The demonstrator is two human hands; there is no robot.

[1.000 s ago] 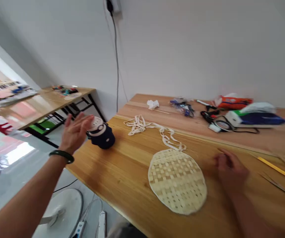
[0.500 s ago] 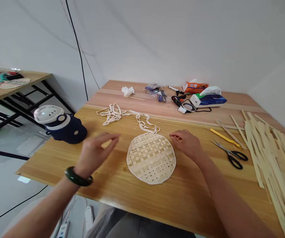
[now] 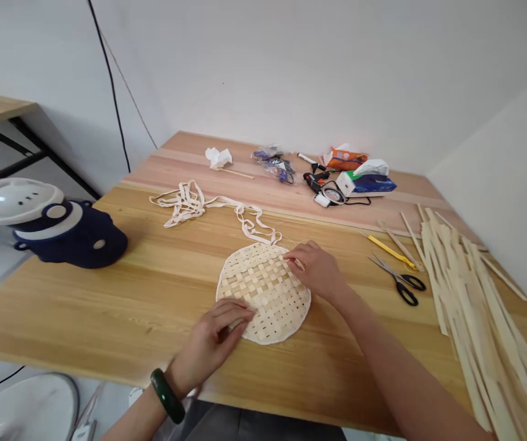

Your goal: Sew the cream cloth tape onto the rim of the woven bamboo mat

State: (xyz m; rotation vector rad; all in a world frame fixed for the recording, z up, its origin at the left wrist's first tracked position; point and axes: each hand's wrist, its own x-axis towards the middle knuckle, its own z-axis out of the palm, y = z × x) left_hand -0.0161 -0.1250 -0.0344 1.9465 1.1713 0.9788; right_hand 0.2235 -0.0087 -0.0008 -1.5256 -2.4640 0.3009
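A round woven bamboo disc [image 3: 272, 294] with white edging lies flat on the table in front of me. My left hand [image 3: 220, 327], a dark green bangle on its wrist, is at the disc's lower left edge. Its fingers rest over the rim and the thumb is close beneath them, closed on the edge. Over the upper right part of the disc, my right hand [image 3: 311, 266] has thumb and forefinger pinched together. What lies in that pinch is too small to make out. White fabric tape [image 3: 249, 223] runs from the disc's top edge to a loose tangle.
Right of the disc lie black-handled scissors [image 3: 401, 282], a yellow strip [image 3: 392, 251] and a pile of bamboo strips [image 3: 469, 300]. A navy and white bottle [image 3: 70, 229] stands at left. Behind are a glue gun [image 3: 316, 182], tape roll [image 3: 333, 196] and tissue packs [image 3: 366, 182].
My left hand has come down and right from above the table onto the disc's lower left edge. My right hand has moved in over the disc. The view has shifted.
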